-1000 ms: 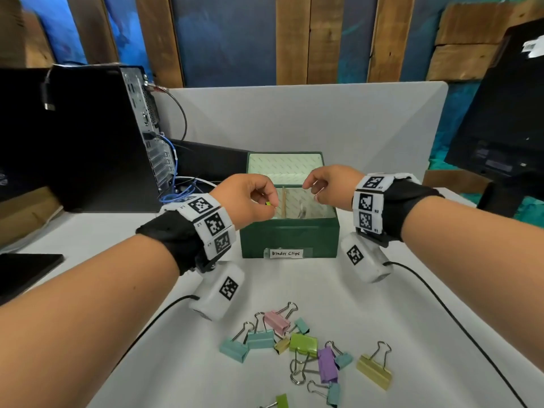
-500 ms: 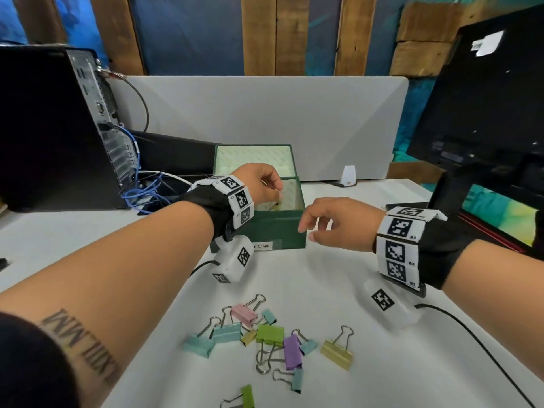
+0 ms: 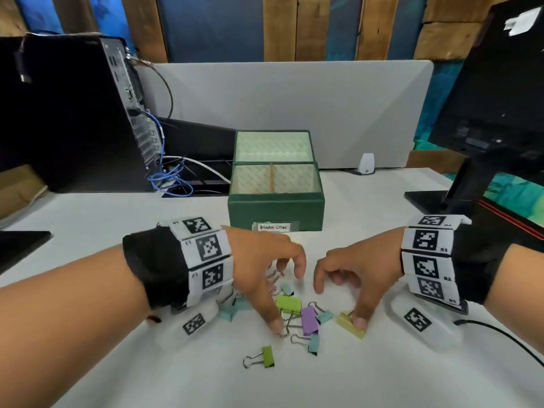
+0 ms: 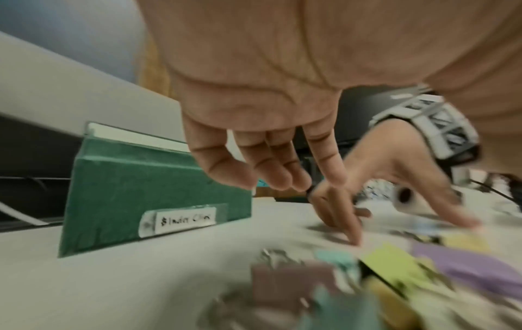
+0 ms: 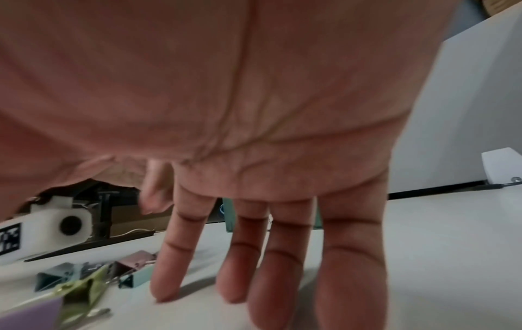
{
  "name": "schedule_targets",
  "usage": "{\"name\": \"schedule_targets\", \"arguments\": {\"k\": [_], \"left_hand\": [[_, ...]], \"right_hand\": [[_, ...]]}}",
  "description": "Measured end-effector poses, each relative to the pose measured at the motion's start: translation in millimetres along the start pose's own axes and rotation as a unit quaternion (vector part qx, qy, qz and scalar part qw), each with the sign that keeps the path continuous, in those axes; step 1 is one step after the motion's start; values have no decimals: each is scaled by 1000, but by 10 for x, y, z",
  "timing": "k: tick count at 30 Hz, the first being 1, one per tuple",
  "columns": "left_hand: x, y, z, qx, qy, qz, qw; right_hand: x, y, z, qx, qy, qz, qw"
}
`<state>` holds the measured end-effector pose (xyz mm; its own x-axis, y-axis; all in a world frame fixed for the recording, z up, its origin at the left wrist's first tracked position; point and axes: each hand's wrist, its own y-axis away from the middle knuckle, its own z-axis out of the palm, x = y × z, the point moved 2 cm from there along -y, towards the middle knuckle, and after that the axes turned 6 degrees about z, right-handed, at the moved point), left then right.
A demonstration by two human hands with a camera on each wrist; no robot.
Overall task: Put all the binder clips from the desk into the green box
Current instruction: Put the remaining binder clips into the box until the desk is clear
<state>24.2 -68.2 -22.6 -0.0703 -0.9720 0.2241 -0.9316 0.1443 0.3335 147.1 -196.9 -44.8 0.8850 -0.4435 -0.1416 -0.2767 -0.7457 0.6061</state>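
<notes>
The green box (image 3: 276, 207) labelled "Binder Clips" stands open mid-desk; the box (image 4: 141, 192) also shows in the left wrist view. Several coloured binder clips lie in front of it: a lime clip (image 3: 289, 303), a purple clip (image 3: 309, 319), a yellow clip (image 3: 350, 326), a teal clip (image 3: 313, 344) and a lone green clip (image 3: 268, 356). My left hand (image 3: 273, 293) hovers over the pile, fingers (image 4: 271, 169) loosely bent, thumb down by a wire handle. My right hand (image 3: 338, 304) has straight fingers (image 5: 254, 256) touching the desk, thumb resting on the yellow clip.
A black computer tower (image 3: 73, 113) with blue cables (image 3: 167, 178) stands back left. A monitor (image 3: 500, 98) on its stand is at the right. A grey divider panel (image 3: 294, 107) runs behind the box. A black cable (image 3: 500, 334) trails from my right wrist.
Both hands have come back from the green box and dropped down onto the clip pile. The left hand no longer holds the small clip it had over the box.
</notes>
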Motion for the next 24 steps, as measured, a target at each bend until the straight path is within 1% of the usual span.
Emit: {"name": "schedule_targets", "arguments": {"k": [3,5,9,13,16,19,21,24], "left_hand": [[74,64,172,-65,-45,4,997],[64,61,238,-79,-80,6,994],[4,6,298,-56,-102,0,993],[-111,-42,244,-7,-75,-24,997],[-187,-79,187,33,-49,-41,997],[-187,-119,186,26,-41,-33,998],[-161,-146,215,12,-64,-32,997],[-149,-196,227,7,-89,-26,996]], "right_hand": [[-44,-18,26,2,-10,1,1000],[-57,-43,33,2,-31,-5,999],[-47,-72,11,27,-62,0,998],[-84,-60,-20,69,-68,-3,995],[-189,-35,-9,69,-71,-16,995],[-315,2,19,59,-17,-7,998],[-389,24,38,59,24,3,998],[-458,17,64,74,70,13,995]]}}
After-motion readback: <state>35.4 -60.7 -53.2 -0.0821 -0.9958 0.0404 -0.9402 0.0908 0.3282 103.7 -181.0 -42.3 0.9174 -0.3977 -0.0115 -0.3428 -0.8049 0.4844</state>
